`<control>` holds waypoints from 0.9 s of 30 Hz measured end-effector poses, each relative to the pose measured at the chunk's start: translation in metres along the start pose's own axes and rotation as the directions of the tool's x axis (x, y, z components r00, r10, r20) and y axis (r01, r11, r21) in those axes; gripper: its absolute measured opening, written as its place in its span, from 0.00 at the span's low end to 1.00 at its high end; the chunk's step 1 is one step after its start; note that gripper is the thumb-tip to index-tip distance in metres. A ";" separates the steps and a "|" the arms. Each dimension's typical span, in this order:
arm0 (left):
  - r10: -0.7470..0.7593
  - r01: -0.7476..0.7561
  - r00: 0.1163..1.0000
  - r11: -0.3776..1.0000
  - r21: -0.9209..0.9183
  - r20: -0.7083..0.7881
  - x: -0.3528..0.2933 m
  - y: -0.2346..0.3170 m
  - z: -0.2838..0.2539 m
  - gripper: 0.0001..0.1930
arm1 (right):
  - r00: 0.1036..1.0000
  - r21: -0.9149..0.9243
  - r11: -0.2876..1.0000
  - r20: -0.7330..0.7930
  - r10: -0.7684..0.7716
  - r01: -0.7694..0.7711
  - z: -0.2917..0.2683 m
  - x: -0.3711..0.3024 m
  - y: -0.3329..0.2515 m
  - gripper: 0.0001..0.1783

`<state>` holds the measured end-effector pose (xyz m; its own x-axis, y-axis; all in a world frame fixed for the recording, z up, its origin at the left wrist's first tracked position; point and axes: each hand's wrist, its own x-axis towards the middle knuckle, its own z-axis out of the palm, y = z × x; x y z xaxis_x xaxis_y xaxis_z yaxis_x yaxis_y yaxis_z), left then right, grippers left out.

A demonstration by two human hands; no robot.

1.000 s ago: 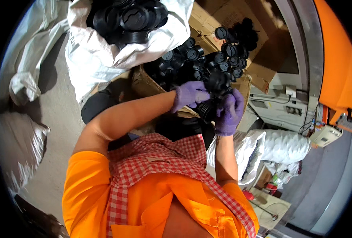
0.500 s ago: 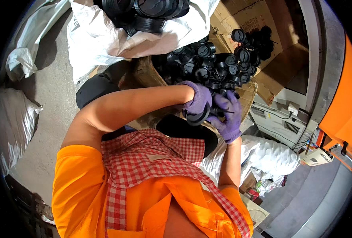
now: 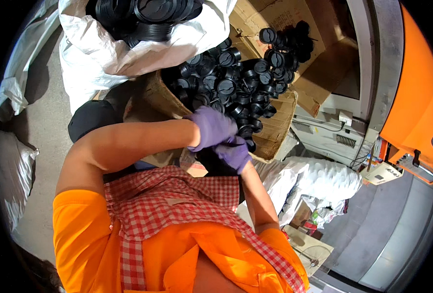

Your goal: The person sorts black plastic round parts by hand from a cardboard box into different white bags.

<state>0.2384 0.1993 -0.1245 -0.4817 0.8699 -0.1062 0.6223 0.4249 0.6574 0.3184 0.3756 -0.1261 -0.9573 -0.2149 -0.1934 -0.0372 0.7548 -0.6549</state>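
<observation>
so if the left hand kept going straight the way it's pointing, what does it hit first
The left hand points toward the right hand, which it already seems to touch. Past that, probably the black round caps heaped in the cardboard box, though depth is hard to judge here.

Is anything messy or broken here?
Yes. The cardboard box of black caps looks worn: its front wall bulges outward, and caps are heaped up to the rim. Both gloved hands, left and right, meet just in front of it.

The scene is evenly and brightly lit. Straight edges are bent toward the dark circular rim, and slight blur is seen at the periphery.
</observation>
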 end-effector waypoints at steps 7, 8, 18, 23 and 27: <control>-0.162 -0.288 0.938 0.123 -0.950 -0.305 0.008 -0.024 -0.006 0.15 | 0.958 0.368 0.885 0.119 0.259 -0.285 -0.017 0.007 -0.007 0.19; -0.186 -0.261 0.953 -0.099 -0.960 -0.240 0.009 -0.027 -0.013 0.15 | 0.973 0.397 0.896 -0.027 0.228 -0.198 -0.019 0.009 -0.003 0.18; -0.248 -0.153 0.968 -0.429 -0.890 -0.046 0.012 -0.018 0.007 0.19 | 0.915 0.409 0.908 -0.394 0.083 0.094 -0.014 0.082 -0.001 0.16; 0.101 0.135 0.444 0.975 0.178 -0.890 -0.008 -0.046 -0.069 0.16 | 0.709 -0.357 0.923 -0.688 -0.153 -0.147 -0.011 0.129 0.078 0.20; 0.061 0.669 0.202 0.720 0.183 -0.978 -0.061 -0.079 -0.127 0.17 | 0.834 -0.179 0.893 -0.468 0.292 -0.413 0.031 0.159 0.177 0.31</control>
<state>0.1403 0.0811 -0.0757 -0.6627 -0.0434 0.7476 0.2385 0.9341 0.2656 0.1683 0.4551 -0.2955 -0.9437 0.3307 -0.0105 0.3103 0.8739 -0.3741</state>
